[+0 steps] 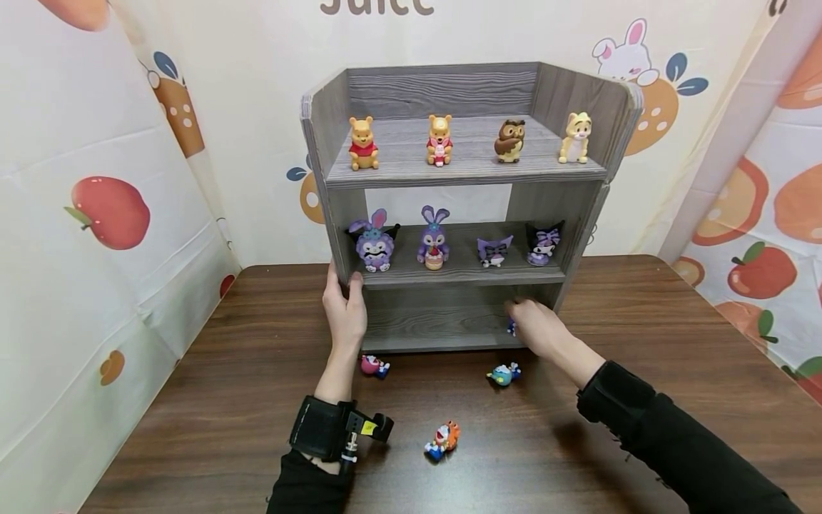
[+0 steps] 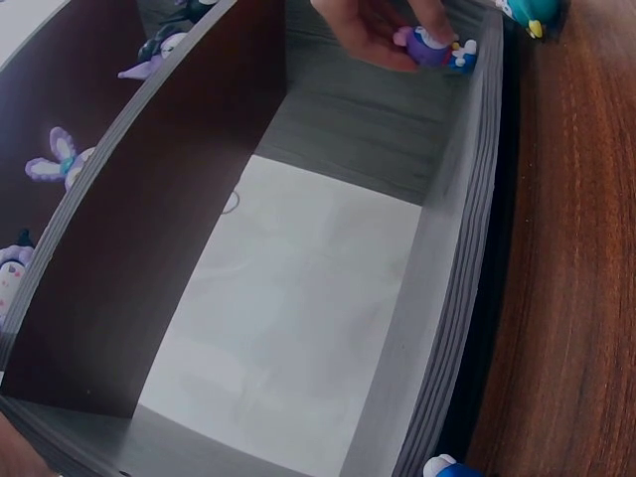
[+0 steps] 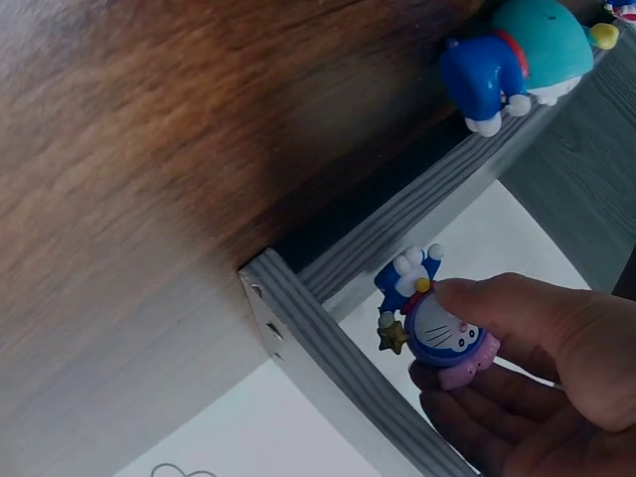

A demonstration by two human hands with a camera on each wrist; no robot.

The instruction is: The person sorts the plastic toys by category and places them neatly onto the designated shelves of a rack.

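Observation:
My left hand (image 1: 345, 314) grips the lower left side of a grey wooden display shelf (image 1: 443, 279), thumb at the front edge and fingers along the outer side. Inside the right end of the bottom tier, my right hand (image 1: 541, 330) pinches a blue Doraemon figurine (image 3: 442, 328) by its head between thumb and fingers. The figurine wears a pink and purple hood and carries a gold star. In the left wrist view its blue feet end (image 2: 463, 57) is close to the tier's front lip. Most of it is hidden behind the hand in the head view.
On the table before the shelf lie a teal-hooded figurine (image 1: 504, 374), a pink one (image 1: 375, 366) and an orange one (image 1: 443, 440). Pooh-style figurines and an owl (image 1: 510, 141) stand on the top tier. Several purple figurines (image 1: 433, 239) occupy the middle tier.

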